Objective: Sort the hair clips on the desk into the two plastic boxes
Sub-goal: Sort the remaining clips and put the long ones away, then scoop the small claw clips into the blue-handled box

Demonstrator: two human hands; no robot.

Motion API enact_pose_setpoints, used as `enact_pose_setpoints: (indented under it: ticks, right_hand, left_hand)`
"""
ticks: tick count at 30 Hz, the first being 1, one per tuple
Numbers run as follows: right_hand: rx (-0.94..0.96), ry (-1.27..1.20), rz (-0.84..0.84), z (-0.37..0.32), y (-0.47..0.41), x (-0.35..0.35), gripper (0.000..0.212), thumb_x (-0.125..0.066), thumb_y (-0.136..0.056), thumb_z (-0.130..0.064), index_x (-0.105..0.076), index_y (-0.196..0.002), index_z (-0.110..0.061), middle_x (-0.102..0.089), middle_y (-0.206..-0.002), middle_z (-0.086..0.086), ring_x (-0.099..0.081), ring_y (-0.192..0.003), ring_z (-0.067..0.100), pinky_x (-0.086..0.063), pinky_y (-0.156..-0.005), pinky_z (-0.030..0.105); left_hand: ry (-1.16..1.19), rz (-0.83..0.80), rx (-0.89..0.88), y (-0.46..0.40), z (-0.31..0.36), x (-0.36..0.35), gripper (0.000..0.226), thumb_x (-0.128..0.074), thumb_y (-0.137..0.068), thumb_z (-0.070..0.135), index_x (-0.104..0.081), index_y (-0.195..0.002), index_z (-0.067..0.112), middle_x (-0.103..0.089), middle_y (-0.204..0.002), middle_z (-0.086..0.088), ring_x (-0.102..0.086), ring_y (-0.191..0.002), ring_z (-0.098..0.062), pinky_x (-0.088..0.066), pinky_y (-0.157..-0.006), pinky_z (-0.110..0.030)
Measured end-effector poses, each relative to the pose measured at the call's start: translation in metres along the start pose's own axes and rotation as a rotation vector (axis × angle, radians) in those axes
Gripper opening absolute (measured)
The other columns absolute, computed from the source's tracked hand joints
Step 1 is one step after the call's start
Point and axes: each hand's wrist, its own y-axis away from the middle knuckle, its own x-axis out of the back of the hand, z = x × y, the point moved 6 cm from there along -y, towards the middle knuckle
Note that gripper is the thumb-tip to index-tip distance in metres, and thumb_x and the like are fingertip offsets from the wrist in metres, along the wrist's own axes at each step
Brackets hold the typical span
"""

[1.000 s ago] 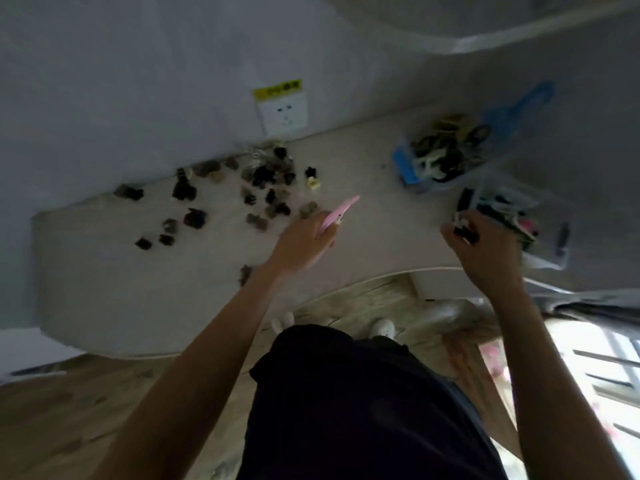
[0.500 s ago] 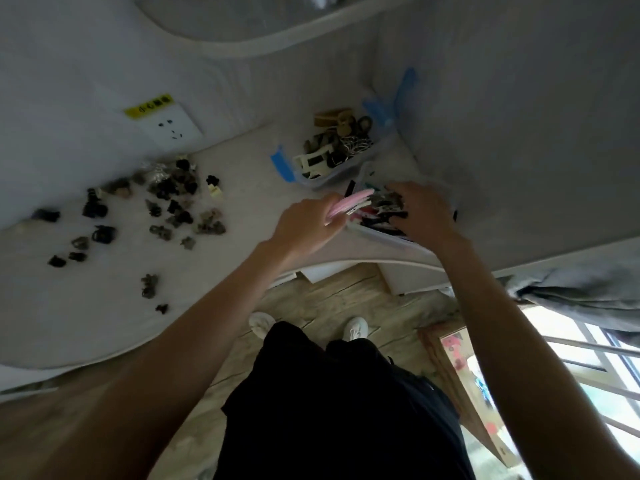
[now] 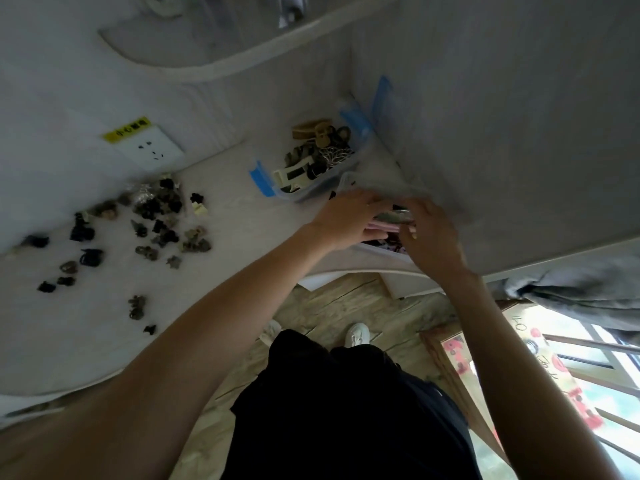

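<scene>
Mid-frame, both hands meet over the near box [image 3: 372, 251]: left hand [image 3: 349, 216] grasps a pink clip [image 3: 379, 226]; right hand [image 3: 431, 233] hovers, fingers relaxed.

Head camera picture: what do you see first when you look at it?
First, two hands, the left hand and the right hand, meeting over the near plastic box at the desk's front edge. Next, the dark hair clips scattered on the desk to the left. Behind the hands sits a second box with blue latches, full of clips.
</scene>
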Motion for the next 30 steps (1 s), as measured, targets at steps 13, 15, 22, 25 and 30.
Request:
enact_pose_setpoints:
  ticks: [13, 15, 22, 25, 30]
  right_hand:
    - [0.085, 0.206, -0.038, -0.01, -0.02, -0.03, 0.02, -0.061, -0.085, -0.031, -0.068, -0.094, -0.015, -0.064, -0.118, 0.002, -0.055, -0.111, 0.028, -0.043, -0.093, 0.041]
    - [0.009, 0.283, 0.027, -0.01, -0.023, -0.024, 0.021, -0.063, -0.084, -0.033, -0.066, -0.092, -0.014, -0.064, -0.108, 0.007, -0.054, -0.106, 0.031, -0.04, -0.092, 0.041]
    - [0.181, 0.159, 0.274, -0.057, 0.002, -0.022, 0.019, -0.06, -0.081, -0.017, -0.066, -0.098, -0.009, -0.064, -0.111, 0.012, -0.054, -0.108, 0.035, -0.045, -0.093, 0.045]
    - [0.369, 0.017, 0.258, -0.108, 0.015, -0.042, 0.017, -0.055, -0.08, -0.01, -0.065, -0.094, -0.009, -0.064, -0.104, 0.012, -0.054, -0.104, 0.029, -0.045, -0.093, 0.04]
    - [0.527, -0.038, -0.045, -0.19, 0.013, -0.118, 0.026, -0.051, -0.084, -0.017, -0.063, -0.107, -0.014, -0.06, -0.118, 0.009, -0.049, -0.112, 0.024, -0.042, -0.096, 0.035]
  left_hand:
    - [0.067, 0.168, 0.134, 0.055, -0.042, -0.005, 0.042, -0.049, -0.094, 0.025, -0.048, -0.133, 0.011, -0.042, -0.145, -0.007, -0.039, -0.133, -0.024, -0.031, -0.111, -0.037]
    - [0.109, 0.18, 0.153, 0.056, -0.043, -0.005, 0.043, -0.048, -0.094, 0.025, -0.044, -0.135, 0.013, -0.039, -0.146, -0.005, -0.038, -0.133, -0.022, -0.031, -0.11, -0.034]
    - [0.293, 0.361, 0.119, 0.1, -0.045, 0.017, 0.032, -0.049, -0.093, 0.021, -0.055, -0.124, 0.014, -0.061, -0.123, -0.003, -0.055, -0.112, -0.014, -0.046, -0.091, -0.024]
    - [0.361, 0.499, 0.196, 0.148, -0.061, 0.025, 0.029, -0.044, -0.094, 0.022, -0.06, -0.117, 0.016, -0.068, -0.105, 0.001, -0.059, -0.094, -0.008, -0.047, -0.08, -0.018]
    - [0.333, 0.686, 0.523, 0.245, -0.118, 0.02, 0.025, -0.045, -0.091, 0.02, -0.065, -0.106, 0.014, -0.07, -0.095, 0.002, -0.056, -0.088, -0.007, -0.045, -0.076, -0.018]
